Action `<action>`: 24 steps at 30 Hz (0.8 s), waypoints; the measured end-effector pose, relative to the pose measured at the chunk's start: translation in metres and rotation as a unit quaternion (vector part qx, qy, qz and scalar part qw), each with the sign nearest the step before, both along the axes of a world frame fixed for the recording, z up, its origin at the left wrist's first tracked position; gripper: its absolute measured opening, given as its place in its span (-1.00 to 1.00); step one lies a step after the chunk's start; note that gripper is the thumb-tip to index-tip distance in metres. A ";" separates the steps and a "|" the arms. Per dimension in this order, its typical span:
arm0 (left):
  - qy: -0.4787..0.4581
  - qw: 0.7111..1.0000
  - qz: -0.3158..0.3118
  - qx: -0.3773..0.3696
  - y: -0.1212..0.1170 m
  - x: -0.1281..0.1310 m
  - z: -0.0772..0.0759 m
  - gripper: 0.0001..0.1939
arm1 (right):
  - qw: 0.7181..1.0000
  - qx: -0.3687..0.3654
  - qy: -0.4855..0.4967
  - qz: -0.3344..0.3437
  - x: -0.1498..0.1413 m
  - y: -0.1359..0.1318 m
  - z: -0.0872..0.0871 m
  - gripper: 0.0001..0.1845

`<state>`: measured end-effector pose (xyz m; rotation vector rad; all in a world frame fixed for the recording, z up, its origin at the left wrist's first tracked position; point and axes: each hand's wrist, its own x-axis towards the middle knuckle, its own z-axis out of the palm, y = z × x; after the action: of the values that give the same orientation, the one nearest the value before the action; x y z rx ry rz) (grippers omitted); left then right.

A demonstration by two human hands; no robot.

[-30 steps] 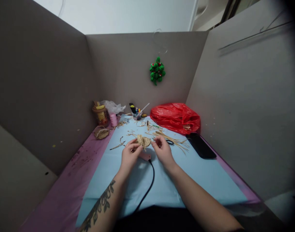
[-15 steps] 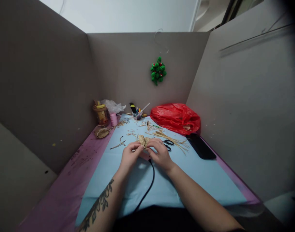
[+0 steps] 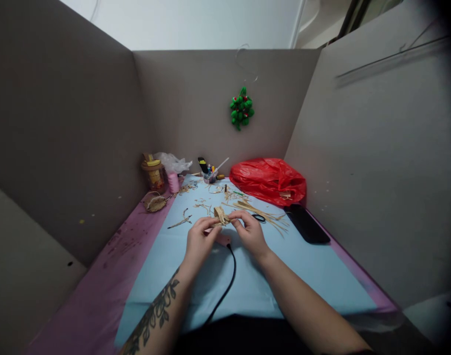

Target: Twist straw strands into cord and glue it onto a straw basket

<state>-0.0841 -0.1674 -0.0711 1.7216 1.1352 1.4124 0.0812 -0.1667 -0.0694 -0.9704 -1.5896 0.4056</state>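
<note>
A small piece of woven straw (image 3: 221,214) is held up between both hands over the blue table cover. My left hand (image 3: 202,236) pinches its left and lower side with thumb and fingers. At its right edge, my right hand (image 3: 249,232) closes thumb and forefinger on a straw end. Beneath the hands lies a pink device (image 3: 223,240) with a black cable (image 3: 233,271), partly hidden. Beyond my right hand, scissors (image 3: 259,217) show one black handle loop. Loose straw strips (image 3: 264,215) lie behind them.
A black phone-like slab (image 3: 307,224) and a red plastic bag (image 3: 267,180) are on the right. At the back left stand a jar (image 3: 155,176), a pink thread spool (image 3: 173,182) and a pen cup (image 3: 210,175). A small woven basket (image 3: 155,202) lies left. Grey panels surround the table.
My right hand has shifted slightly right, from the straw piece's front to its right edge, and now covers one scissor loop. The woven straw has turned a little between the hands.
</note>
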 end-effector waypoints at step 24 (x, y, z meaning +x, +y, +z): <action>0.097 0.990 0.003 0.104 -0.004 -0.001 -0.003 -0.85 | 0.996 0.039 -0.081 0.019 -0.004 0.004 -0.004 -0.84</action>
<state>-0.0853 -0.1718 -0.0742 2.0391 1.1280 1.4341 0.0771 -0.1628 -0.0735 -0.9335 -1.7595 0.2931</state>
